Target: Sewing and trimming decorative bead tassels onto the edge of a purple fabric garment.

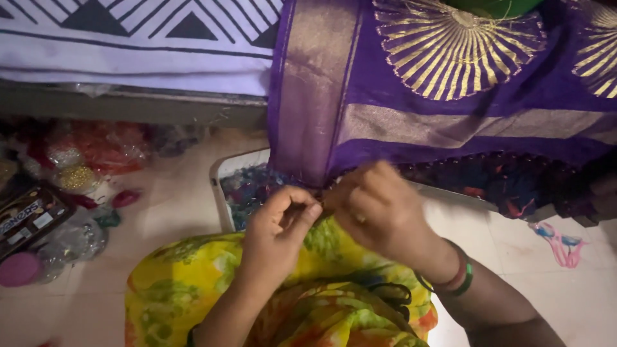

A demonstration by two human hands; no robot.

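Note:
A purple cloth with gold bands and gold sunburst motifs [411, 96] hangs down from a raised surface toward me. My left hand [276, 231] and my right hand [379, 209] meet at its lower edge, fingers pinched together on the hem near the gold border. What sits between the fingertips is too small to tell. Red and green bangles circle my right wrist [459, 277]. Below the hands lies my knee in yellow, green and orange patterned fabric [289, 302].
A white tray [222, 186] of small coloured bits sits under the cloth. Plastic bags of beads and trims [77, 160] and a dark box [26, 218] lie on the floor at left. Pink and blue thread [559, 238] lies at right. A white patterned sheet [141, 45] covers the raised surface.

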